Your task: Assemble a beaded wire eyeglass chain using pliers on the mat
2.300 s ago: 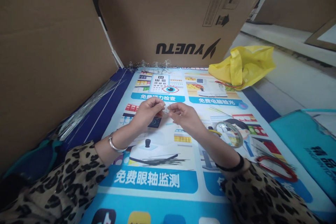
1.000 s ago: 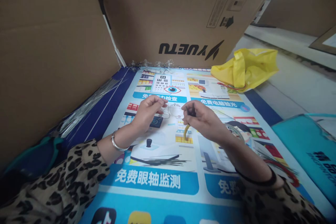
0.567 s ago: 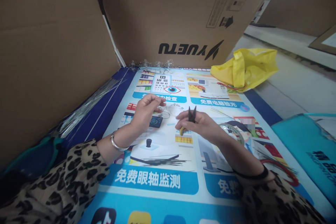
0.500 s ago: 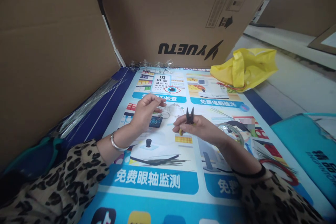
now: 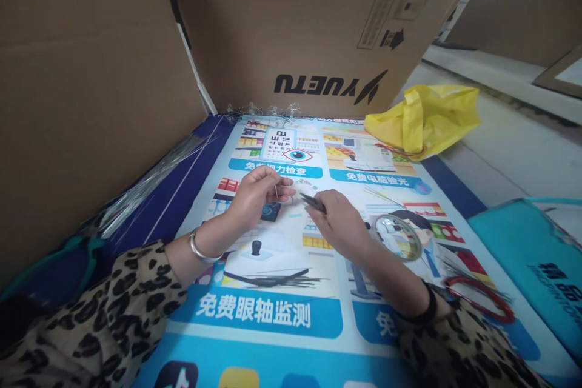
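Observation:
My left hand (image 5: 261, 193) is closed in a pinch, with a thin wire (image 5: 276, 192) showing at its fingertips. Dark-jawed pliers (image 5: 313, 202) are gripped in my right hand (image 5: 341, 221), their tips pointing left, close to the left fingertips. Just behind the two hands lies a small cluster of clear beads (image 5: 304, 185), partly hidden by the fingers. A bundle of short dark wires (image 5: 286, 279) rests on the printed mat (image 5: 273, 339) nearer to me. Right of my right wrist sits a round clear dish (image 5: 398, 236) with small pieces inside.
Cardboard walls (image 5: 291, 24) stand at the back and left. Long silvery wires (image 5: 150, 179) lie along the left side. Several clear beaded wire pieces (image 5: 273, 112) sit at the back. A yellow bag (image 5: 422, 121), a red wire coil (image 5: 482, 300) and a teal pouch (image 5: 527, 260) are on the right.
My right hand has turned the pliers from pointing up to pointing left, and moved them closer to my left fingertips. The left hand has shifted slightly right.

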### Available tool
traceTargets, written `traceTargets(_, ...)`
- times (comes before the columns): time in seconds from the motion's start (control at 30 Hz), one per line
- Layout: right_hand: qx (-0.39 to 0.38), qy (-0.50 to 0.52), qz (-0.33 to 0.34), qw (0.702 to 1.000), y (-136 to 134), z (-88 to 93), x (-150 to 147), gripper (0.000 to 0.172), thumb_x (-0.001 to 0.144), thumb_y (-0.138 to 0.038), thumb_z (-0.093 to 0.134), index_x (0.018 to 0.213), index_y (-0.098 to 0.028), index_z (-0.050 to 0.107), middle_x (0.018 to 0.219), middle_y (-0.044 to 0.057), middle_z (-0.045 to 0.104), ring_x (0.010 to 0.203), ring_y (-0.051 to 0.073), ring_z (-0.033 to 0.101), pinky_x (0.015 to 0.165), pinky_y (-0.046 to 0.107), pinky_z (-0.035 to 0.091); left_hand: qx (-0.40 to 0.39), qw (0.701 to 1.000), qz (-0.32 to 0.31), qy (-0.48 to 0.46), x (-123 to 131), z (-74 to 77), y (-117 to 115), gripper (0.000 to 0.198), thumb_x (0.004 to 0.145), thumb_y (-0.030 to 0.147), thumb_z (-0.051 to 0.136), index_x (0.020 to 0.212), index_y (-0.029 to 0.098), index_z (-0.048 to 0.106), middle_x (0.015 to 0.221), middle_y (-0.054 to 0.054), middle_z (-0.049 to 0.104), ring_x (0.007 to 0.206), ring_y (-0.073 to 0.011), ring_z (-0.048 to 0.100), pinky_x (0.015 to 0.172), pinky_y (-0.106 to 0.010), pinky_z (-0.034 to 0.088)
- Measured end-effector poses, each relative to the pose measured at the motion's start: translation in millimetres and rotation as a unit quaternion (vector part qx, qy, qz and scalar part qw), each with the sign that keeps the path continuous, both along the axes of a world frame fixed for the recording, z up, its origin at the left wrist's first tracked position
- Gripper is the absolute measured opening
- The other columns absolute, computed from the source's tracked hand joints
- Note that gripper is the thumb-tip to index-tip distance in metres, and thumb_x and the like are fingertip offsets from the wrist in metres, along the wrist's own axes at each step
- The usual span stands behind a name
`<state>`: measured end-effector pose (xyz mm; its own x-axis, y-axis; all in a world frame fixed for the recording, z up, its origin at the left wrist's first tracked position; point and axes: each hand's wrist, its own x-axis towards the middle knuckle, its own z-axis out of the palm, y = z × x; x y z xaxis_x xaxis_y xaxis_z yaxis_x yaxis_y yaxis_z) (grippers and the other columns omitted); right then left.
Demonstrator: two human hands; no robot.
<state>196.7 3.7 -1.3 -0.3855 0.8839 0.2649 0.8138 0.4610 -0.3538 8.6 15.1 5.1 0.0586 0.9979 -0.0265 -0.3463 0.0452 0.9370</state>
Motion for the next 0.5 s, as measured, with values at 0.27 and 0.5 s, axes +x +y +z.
traceTargets(0.27, 0.212, -0.170, -0.041, 0.962, -2.1, -0.7, 1.2, 0.017, 0.079, -0.032, 0.053, 0.085, -0.017, 0.059, 0.084, 0.009, 0.055, 0.081, 0.023, 0.041, 0.068, 0.035, 0.026, -0.018, 1.000, 0.001, 0.002, 0.6, 3.0, -3.6, 0.012, 0.076, 0.024, 0.057, 0.072, 0.017, 0.048, 0.076, -0.005, 0.067, 0.062, -0.0162, 0.066, 0.056, -0.025, 0.049)
traceTargets(0.5, 0.278, -0.209, -0.043, 0.937, 2.7, 0.9, 7.9, 0.017, 0.080, -0.033, 0.050, 0.079, -0.018, 0.057, 0.080, 0.009, 0.052, 0.078, 0.023, 0.037, 0.066, 0.035, 0.021, -0.032, 0.999, -0.007, 0.009, 1.7, 1.6, -5.4, 0.013, 0.073, 0.024, 0.058, 0.068, 0.017, 0.048, 0.072, -0.005, 0.068, 0.057, -0.0141, 0.064, 0.054, -0.025, 0.049)
